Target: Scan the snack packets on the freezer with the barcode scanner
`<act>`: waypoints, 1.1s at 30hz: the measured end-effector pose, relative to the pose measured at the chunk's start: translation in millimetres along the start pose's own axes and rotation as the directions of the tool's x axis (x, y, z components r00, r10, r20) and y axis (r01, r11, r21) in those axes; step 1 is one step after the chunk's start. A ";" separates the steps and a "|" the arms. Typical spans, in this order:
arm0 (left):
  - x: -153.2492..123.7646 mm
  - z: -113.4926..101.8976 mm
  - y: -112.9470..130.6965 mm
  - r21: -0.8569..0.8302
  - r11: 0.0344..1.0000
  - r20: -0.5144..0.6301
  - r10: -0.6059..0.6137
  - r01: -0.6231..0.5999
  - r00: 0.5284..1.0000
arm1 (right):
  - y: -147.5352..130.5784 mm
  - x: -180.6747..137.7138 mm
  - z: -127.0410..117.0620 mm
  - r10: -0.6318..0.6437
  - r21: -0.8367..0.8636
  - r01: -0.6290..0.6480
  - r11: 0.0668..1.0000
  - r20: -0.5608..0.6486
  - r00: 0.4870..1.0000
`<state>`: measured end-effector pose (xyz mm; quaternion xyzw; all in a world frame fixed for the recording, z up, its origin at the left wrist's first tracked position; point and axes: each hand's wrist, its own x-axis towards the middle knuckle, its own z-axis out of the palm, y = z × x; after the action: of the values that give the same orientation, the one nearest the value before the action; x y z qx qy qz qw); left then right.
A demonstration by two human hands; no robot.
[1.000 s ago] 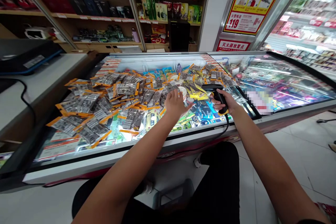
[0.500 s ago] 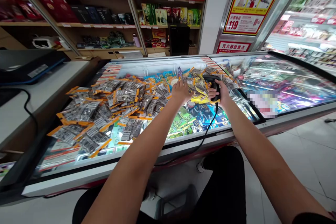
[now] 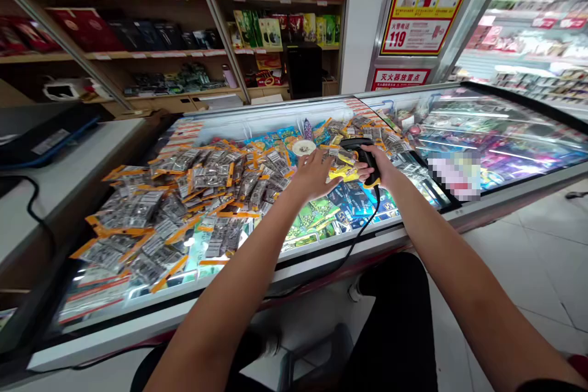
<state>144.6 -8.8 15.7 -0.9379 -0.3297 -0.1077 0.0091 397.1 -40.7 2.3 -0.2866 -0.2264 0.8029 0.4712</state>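
Observation:
My right hand [image 3: 383,173] is wrapped round the grip of a black and yellow barcode scanner [image 3: 362,153] whose cable [image 3: 362,229] hangs over the freezer's front edge. My left hand [image 3: 315,174] reaches beside it, fingers curled on a yellow snack packet [image 3: 342,168] under the scanner's head. Both hands hover over the glass lid of a chest freezer [image 3: 321,251]. A heap of several silver and orange packets [image 3: 184,196] covers the lid's left half. A round white cup lid [image 3: 304,147] lies just beyond my left hand.
A grey counter [image 3: 68,165] with a dark device and black cable stands at the left. Wooden shelves [image 3: 160,55] of boxed goods line the back wall. A second freezer section [image 3: 505,135] extends right. A stool and tiled floor lie below me.
Both hands reached further out over the freezer, then drew back a little with the scanner. My left hand has closed on the yellow packet. The view shifted slightly down and left.

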 end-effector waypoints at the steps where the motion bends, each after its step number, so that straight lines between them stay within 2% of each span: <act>1: -2.9 -0.8 -7.4 -0.013 1.000 0.047 0.010 -0.010 0.999 | 0.6 -1.4 0.8 0.005 -0.006 -0.005 1.000 -0.016 1.000; 3: -8.2 1.8 -17.5 -0.026 1.000 0.137 -0.011 0.015 0.990 | 1.0 -4.5 2.4 0.023 -0.025 -0.024 0.999 -0.043 0.999; 5: -12.8 7.8 -18.7 -0.012 0.999 0.161 -0.040 0.042 0.986 | 0.3 -7.4 3.5 0.073 -0.056 -0.077 0.996 -0.061 0.995; 9: -17.1 17.8 -3.2 0.073 0.995 0.056 -0.074 0.070 0.996 | -1.4 -13.1 3.4 0.154 -0.119 -0.162 0.980 -0.073 0.985; 13: -15.3 20.5 6.6 0.118 0.987 0.036 -0.111 0.106 0.993 | -0.6 -18.9 3.4 0.189 -0.207 -0.200 0.958 -0.070 0.979; 27: -18.3 16.9 7.7 0.092 0.988 -0.029 -0.122 0.124 0.992 | 3.2 -22.5 5.3 0.154 -0.273 -0.170 0.947 -0.080 0.985; 30: -16.9 16.3 6.5 0.098 0.976 -0.044 -0.190 0.194 0.981 | 4.8 -21.9 7.0 0.055 -0.318 -0.086 0.944 -0.107 0.993; 32: -15.5 16.2 1.8 0.107 0.949 -0.058 -0.293 0.297 0.954 | 4.5 -18.0 5.2 -0.151 -0.350 0.083 0.933 -0.170 0.974; 33: -14.7 16.1 -1.7 0.114 0.928 -0.062 -0.350 0.355 0.935 | 3.2 -15.0 2.9 -0.291 -0.379 0.194 0.905 -0.216 0.932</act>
<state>135.6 -15.1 -3.1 -0.8586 -0.4986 -0.1061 0.0541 398.9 -55.7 6.1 -0.4412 -0.3347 0.6377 0.5354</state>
